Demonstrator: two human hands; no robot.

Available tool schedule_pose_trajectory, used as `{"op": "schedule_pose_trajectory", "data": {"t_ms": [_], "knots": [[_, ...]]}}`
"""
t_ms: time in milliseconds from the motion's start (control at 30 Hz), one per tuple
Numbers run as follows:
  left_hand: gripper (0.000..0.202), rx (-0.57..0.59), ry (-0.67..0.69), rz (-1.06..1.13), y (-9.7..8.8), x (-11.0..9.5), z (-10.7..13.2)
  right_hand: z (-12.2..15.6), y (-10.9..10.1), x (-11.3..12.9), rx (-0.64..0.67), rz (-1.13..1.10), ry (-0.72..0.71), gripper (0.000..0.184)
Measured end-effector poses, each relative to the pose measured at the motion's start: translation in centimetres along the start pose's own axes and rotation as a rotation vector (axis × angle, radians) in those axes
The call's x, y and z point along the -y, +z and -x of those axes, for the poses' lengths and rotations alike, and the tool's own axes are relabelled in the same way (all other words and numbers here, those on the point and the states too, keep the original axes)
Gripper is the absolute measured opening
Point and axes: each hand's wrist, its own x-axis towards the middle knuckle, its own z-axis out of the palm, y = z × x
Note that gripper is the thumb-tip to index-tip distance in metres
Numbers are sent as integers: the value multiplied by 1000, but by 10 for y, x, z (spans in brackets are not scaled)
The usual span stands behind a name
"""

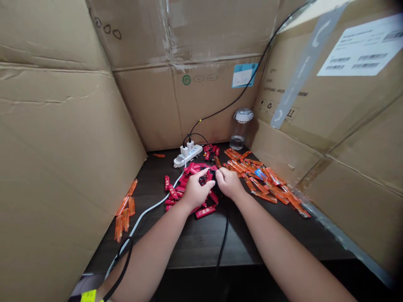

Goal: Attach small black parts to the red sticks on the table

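Observation:
My left hand (197, 191) curls its thumb and fingers around a small red piece (209, 174), just above the pile. Close beside it, my right hand (228, 183) is closed, its thumb and fingertips pressed together at a small dark part whose kind I cannot make out. Under and around both hands lies a heap of short red cylinders with pale print; one red cylinder (205, 211) rests at the front of the heap. Some black bits show between the hands. My fingers hide part of what they grip.
A white power strip (192, 157) with plugged chargers stands behind the heap. A clear bottle (238, 135) is at the back right. Orange wrappers (264, 198) spread to the right, and a few orange wrappers (125, 219) lie left. A white cable (147, 209) crosses the dark table (189, 247). Cardboard boxes (141, 100) enclose it.

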Motion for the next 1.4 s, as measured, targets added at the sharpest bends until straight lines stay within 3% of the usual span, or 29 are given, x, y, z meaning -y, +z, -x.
{"op": "schedule_pose_trajectory", "data": {"t_ms": [100,200,300,400,667,1000,1233,1400], "knots": [[57,44,-98,182,2,4,-1,-1,3,-3,103,38,30,18],[54,56,-94,234,2,11,-4,-1,0,-1,37,-76,65,15],[46,64,-47,129,0,12,-6,1,-8,4,15,-400,57,23],[37,50,82,-60,-5,8,-5,2,-16,9,68,-599,-63,26],[35,181,284,-444,-17,5,-5,1,-22,7,66,-324,-342,23],[34,240,299,-671,-17,-2,3,2,-18,0,48,-141,-422,15],[31,271,302,-690,-18,-4,4,4,-15,2,73,-272,-262,11],[29,281,337,-726,-19,-4,4,5,-17,3,109,-319,-235,10]]}}
